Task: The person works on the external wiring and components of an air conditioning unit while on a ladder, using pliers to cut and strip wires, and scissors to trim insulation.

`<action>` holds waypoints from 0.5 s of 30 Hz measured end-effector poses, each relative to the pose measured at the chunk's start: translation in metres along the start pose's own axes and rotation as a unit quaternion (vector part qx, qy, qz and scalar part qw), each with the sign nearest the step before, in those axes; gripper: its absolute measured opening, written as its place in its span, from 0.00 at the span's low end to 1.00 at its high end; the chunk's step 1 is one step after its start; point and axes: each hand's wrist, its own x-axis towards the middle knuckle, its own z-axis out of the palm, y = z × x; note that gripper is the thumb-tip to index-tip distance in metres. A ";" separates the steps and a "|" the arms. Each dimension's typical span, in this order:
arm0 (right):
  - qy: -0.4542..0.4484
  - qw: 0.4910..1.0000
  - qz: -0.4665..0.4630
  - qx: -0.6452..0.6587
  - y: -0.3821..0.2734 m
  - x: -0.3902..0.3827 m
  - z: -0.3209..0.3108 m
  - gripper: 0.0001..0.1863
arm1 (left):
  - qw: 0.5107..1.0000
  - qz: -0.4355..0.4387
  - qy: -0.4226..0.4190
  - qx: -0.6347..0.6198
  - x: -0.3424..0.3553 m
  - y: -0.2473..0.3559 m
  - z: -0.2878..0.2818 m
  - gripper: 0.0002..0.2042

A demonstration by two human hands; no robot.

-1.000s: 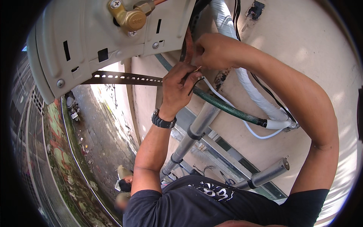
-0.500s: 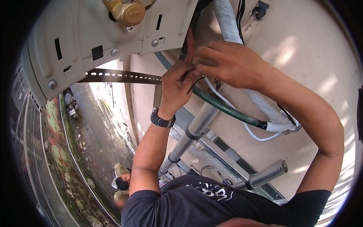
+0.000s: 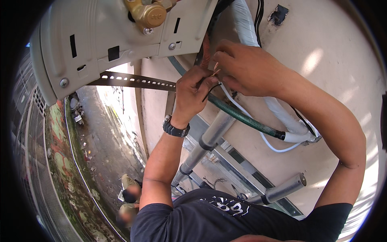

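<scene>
Both hands are raised under a beige metal casing (image 3: 92, 52). My left hand (image 3: 195, 88), with a dark watch (image 3: 175, 126) at the wrist, pinches thin bare copper wires (image 3: 216, 70). A short black wire (image 3: 210, 92) sticks out below its thumb. My right hand (image 3: 254, 70) is bent around the wires' other side, fingertips closed in on them; its exact grip is partly hidden. From the hands a white cable (image 3: 238, 103) curves down to the right, alongside a green braided hose (image 3: 234, 111).
A brass valve (image 3: 151, 16) sits on the casing. A red corrugated tube (image 3: 206, 50), a perforated metal bar (image 3: 137, 82) and a white-wrapped pipe (image 3: 245, 26) surround the hands. Metal poles (image 3: 207, 139) stand below. Far down, people (image 3: 130, 191) are in an alley (image 3: 109, 133).
My right hand has drawn slightly right, away from the left, and copper wires now show between them. The casing appears shifted a little to the right in view.
</scene>
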 end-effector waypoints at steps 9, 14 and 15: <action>0.112 0.978 -0.143 -0.104 -0.007 -0.012 0.013 0.13 | 0.998 0.021 -0.005 0.064 0.000 -0.002 -0.001 0.05; 0.106 0.979 -0.143 -0.097 0.004 -0.004 0.025 0.10 | 0.999 0.023 0.009 0.039 0.003 0.006 0.005 0.04; 0.086 0.983 -0.137 -0.089 0.005 -0.003 0.023 0.11 | 0.999 0.019 0.009 0.045 0.004 0.009 0.005 0.03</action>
